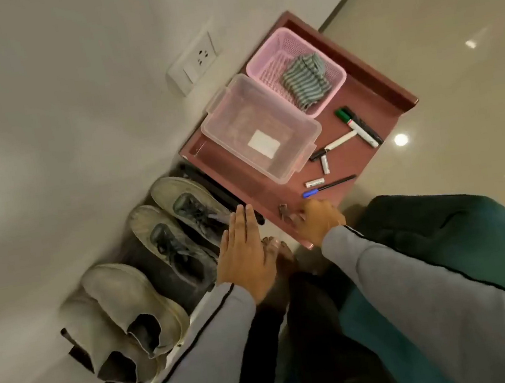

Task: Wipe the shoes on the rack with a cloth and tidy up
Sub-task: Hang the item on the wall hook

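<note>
Shoes on the rack, cloth well beyond both hands.
Rack (159, 374) holds four shoes (155, 246); striped cloth (306, 83) lies in the pink basket (264, 70). Left hand (243, 256) flat, fingers straight; right hand (320, 219) curled on the table edge (308, 243).

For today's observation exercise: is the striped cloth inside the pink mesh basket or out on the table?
Inside. The crumpled grey-green striped cloth lies within the pink mesh plastic basket, its walls surrounding it.

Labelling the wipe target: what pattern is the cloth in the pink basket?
The cloth has grey and teal-green stripes; the head view shows it.
</note>
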